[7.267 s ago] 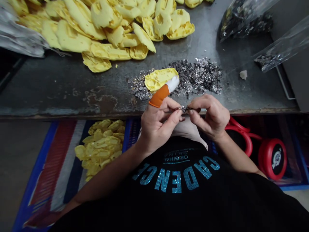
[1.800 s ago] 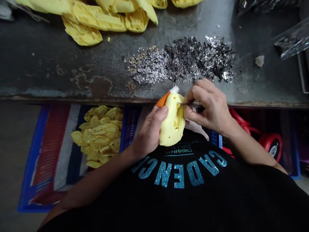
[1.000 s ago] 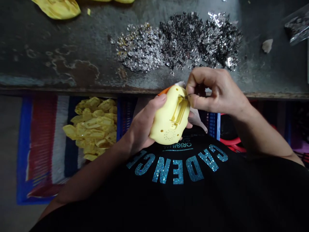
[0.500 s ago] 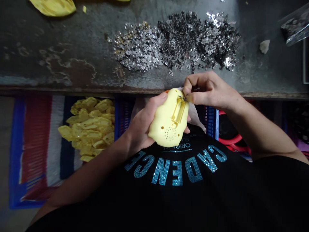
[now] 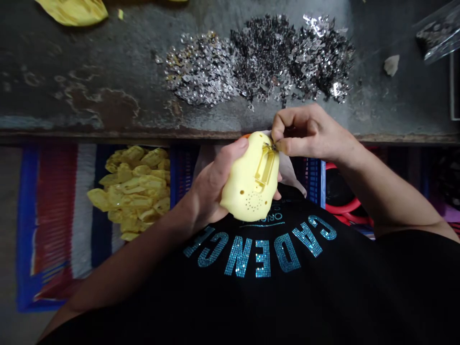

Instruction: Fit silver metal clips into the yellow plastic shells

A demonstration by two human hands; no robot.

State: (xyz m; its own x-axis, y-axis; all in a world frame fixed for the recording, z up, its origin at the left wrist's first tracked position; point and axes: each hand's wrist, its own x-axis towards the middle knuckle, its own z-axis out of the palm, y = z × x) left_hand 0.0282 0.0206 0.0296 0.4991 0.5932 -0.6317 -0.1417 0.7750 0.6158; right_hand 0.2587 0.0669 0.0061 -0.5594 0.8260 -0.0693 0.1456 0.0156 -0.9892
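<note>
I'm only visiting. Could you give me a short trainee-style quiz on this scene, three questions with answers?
1. Which hand is wrapped around the yellow shell?
2. True or false: the loose metal pieces are heaped inside the blue basket.
3. The right hand has its thumb and finger at:
A) the ring of small holes
B) the end of the recess nearest the worktable
C) the plastic bag

Key: 1. The left hand. 2. False; they lie on the worktable. 3. B.
</note>
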